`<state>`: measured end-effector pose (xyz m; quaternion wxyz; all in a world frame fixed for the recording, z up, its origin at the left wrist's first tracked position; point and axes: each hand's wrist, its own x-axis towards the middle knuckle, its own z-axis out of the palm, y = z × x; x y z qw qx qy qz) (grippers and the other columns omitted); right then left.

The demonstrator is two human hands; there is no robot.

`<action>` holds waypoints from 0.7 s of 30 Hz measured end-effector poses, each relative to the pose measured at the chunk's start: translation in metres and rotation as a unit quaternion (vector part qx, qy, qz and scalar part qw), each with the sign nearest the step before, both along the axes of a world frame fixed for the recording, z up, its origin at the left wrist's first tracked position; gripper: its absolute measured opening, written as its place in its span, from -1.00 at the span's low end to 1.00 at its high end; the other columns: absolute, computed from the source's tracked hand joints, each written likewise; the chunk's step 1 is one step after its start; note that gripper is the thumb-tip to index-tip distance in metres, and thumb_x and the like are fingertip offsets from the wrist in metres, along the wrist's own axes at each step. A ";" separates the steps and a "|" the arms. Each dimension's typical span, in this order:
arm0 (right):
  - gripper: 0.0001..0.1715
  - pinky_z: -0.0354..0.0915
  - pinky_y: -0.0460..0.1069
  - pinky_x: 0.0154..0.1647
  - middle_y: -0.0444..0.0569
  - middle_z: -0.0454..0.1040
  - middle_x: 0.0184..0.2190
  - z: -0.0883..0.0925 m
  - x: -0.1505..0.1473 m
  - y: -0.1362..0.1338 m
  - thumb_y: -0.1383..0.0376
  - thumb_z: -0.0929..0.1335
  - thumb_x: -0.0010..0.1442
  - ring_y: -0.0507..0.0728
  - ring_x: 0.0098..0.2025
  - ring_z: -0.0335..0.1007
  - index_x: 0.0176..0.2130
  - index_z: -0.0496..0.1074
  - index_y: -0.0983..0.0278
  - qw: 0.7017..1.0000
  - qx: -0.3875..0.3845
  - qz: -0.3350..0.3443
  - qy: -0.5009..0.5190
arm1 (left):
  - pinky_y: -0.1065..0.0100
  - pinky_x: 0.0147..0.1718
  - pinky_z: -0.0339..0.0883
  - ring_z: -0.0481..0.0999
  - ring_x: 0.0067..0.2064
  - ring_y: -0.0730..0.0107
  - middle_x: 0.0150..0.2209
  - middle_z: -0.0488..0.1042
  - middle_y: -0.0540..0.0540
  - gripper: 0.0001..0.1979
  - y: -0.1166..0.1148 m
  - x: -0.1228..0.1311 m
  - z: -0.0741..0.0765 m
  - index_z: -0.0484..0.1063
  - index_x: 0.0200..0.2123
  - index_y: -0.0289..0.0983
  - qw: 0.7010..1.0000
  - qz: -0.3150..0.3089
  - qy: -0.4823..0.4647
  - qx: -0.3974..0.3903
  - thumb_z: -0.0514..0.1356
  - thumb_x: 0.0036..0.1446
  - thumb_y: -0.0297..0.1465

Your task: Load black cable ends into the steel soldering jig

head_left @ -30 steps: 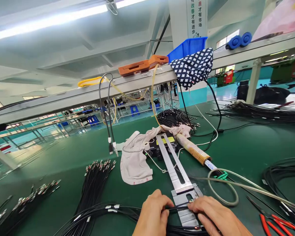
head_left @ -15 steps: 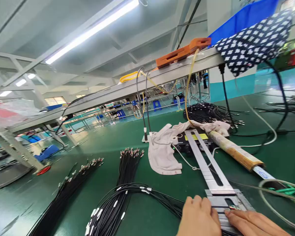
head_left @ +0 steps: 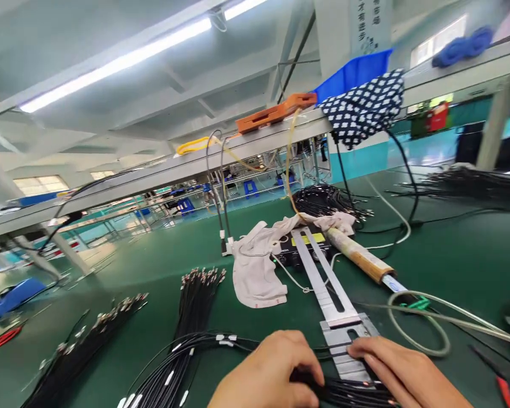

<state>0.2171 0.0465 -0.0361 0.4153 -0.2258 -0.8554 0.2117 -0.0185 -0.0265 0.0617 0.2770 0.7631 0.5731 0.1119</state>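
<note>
- Your left hand (head_left: 276, 371) is closing its fingers and thumb over a bunch of black cables (head_left: 344, 391) at the near edge of the green table (head_left: 459, 260), just beside the metal jig.
- Your right hand (head_left: 402, 374) is lying with its fingers flat and together, pressing those same cables down where they are crossing the near plate of the metal jig (head_left: 335, 317); whether the fingers are curling under the cables cannot be told from here.
- The cables you are holding are running off to your left in a loose loop (head_left: 187, 362), with white sleeves showing along them, so by the look of it this bunch is only now being laid across the jig.
- Two straight bundles with metal ends are lying on the table to the left: one (head_left: 198, 300) near the middle and one (head_left: 89, 345) further out. They look sorted, though whether they are finished or waiting is not something the view is showing.
- A further black coil (head_left: 323, 201) is sitting well behind the jig, next to a white cloth (head_left: 259, 266) and a wrapped handle (head_left: 357, 255).
- Judging from all that, you are somewhere midway, with plenty of cable lying untouched.
</note>
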 end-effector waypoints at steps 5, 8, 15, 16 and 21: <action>-0.59 0.37 0.00 -0.18 -0.05 0.58 -0.25 0.009 -0.002 0.002 0.04 0.15 0.38 0.19 -0.20 0.50 -0.18 0.45 0.16 0.974 -0.225 0.015 0.030 | 0.47 -0.27 0.15 0.35 -0.31 0.42 -0.48 0.31 0.09 -0.84 0.025 0.009 -0.056 0.53 -0.54 -0.20 0.995 -0.075 0.063 -0.017 0.39 -0.08 -0.56; -0.46 0.36 0.03 -0.20 0.01 0.59 -0.32 0.011 -0.002 0.009 -0.16 0.22 0.26 0.21 -0.27 0.47 -0.19 0.44 0.21 0.930 -0.349 -0.003 0.119 | 0.52 -0.40 0.12 0.31 -0.40 0.51 -0.48 0.31 0.12 -0.84 0.030 0.014 -0.054 0.48 -0.53 -0.23 0.997 -0.052 -0.042 -0.033 0.33 -0.10 -0.59; -0.36 0.33 0.02 -0.31 0.02 0.55 -0.44 0.010 0.002 0.020 -0.24 0.35 0.06 0.15 -0.43 0.39 -0.32 0.43 0.28 0.855 -0.440 -0.050 0.269 | 0.44 -0.33 0.16 0.40 -0.33 0.39 -0.40 0.44 0.01 -0.86 0.027 0.016 -0.021 0.46 -0.39 -0.25 0.992 0.082 -0.070 0.062 0.10 0.14 -0.42; -0.37 0.32 0.02 -0.32 0.01 0.54 -0.45 0.010 0.002 0.020 -0.24 0.35 0.07 0.14 -0.43 0.38 -0.33 0.42 0.28 0.859 -0.434 -0.053 0.265 | 0.42 -0.31 0.17 0.42 -0.31 0.37 -0.38 0.45 -0.02 -0.84 0.028 0.016 -0.027 0.46 -0.38 -0.25 0.994 0.070 -0.048 0.074 0.08 0.15 -0.41; -0.38 0.30 0.03 -0.33 0.00 0.53 -0.46 0.009 0.003 0.020 -0.24 0.31 0.12 0.14 -0.44 0.36 -0.34 0.39 0.27 0.878 -0.406 -0.060 0.246 | 0.40 -0.30 0.21 0.46 -0.27 0.31 -0.34 0.46 -0.06 -0.84 0.031 0.018 -0.056 0.46 -0.36 -0.24 0.992 0.063 0.043 0.096 0.07 0.10 -0.50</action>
